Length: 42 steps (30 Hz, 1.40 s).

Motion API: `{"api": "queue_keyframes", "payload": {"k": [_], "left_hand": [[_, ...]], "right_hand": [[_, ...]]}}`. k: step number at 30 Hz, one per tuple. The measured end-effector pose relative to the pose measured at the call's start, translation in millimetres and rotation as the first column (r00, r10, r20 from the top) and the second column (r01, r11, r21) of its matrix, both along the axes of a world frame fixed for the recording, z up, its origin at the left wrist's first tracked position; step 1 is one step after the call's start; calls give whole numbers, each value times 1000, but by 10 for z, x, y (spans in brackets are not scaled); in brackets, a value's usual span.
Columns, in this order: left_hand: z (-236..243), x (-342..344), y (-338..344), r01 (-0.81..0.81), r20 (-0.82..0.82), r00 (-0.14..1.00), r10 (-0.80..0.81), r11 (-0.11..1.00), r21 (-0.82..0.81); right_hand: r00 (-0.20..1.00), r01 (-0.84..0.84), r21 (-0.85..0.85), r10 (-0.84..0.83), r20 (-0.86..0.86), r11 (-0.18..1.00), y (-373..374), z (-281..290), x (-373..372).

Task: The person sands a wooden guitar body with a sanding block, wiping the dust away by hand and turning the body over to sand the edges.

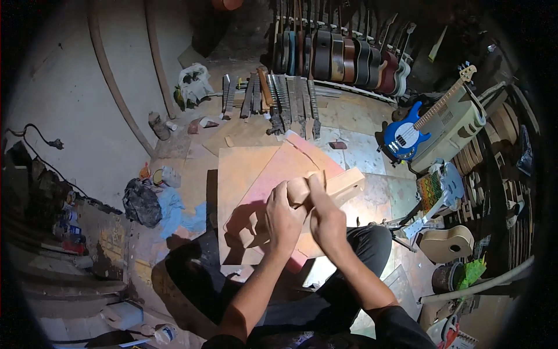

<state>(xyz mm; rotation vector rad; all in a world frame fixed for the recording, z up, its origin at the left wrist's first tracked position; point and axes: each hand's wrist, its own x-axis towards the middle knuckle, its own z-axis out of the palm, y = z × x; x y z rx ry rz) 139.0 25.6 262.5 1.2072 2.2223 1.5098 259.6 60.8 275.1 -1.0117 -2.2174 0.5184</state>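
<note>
A light wooden piece, with a long squared end and a rounded part near my fingers, lies across my lap area above a board. My left hand is closed around its near, rounded part. Over the middle of the piece, my right hand bends its fingers down against the wood. A thin tan strip shows at its fingertips; what it is I cannot make out. Beneath both hands sits a flat board with a worn pink sheet on it.
Saw-like tools and files lie in a row beyond the board. Several guitars hang on a rack behind them. A blue bass guitar stands at right, above an unfinished guitar body. A black bag and blue cloth lie left.
</note>
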Motion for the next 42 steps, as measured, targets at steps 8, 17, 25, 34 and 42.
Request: {"api": "queue_keyframes", "payload": {"k": [8,17,25,34,42], "left_hand": [[126,14,2,-1,6,1000,1,1000,-17],[72,-82,-100,95,301,947,-110,993,64],[-58,-161,-78,30,-5,1000,-30,999,25],[-501,-760,-538,157,324,935,-143,988,-16],[-802,-756,-606,235,222,939,-263,961,145]], "right_hand": [[1000,-13,-4,13,24,1000,30,95,51],[969,-233,71,225,103,970,-187,202,-68],[987,-54,-112,37,-153,992,-49,-35,39],[941,300,-287,-331,-66,910,1065,-218,1065],[928,40,-49,-19,373,998,-59,-363,234]]}}
